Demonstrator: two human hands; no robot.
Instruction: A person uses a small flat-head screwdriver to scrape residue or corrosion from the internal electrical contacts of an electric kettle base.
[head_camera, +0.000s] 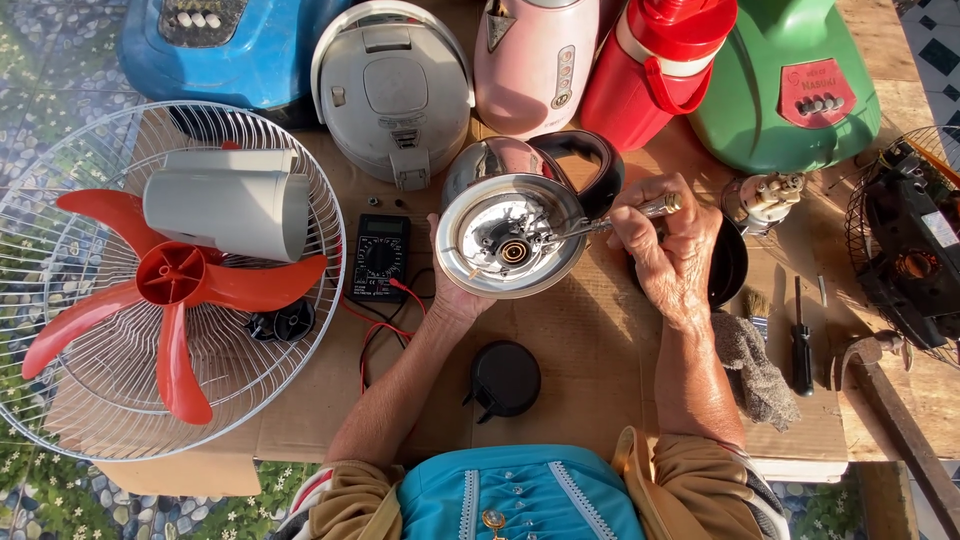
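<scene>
One black lid (505, 378) lies nearest on the table (590, 350); above it, centre, one steel kettle (510, 232) is upturned, base facing up; likely light, rigid and slick, best held by rim or handle; left hand (452, 290) grasps its rim at 8 o'clock; right hand (668, 245), at 3 o'clock, pinches one screwdriver (612, 220); one multimeter (380, 256) at 9; farther, one red-bladed fan (170, 280).

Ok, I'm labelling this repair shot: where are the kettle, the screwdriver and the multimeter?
kettle (478, 262): head view, rim of upturned base.
screwdriver (580, 229): head view, metal shaft.
multimeter (380, 257): head view, dial.
</scene>
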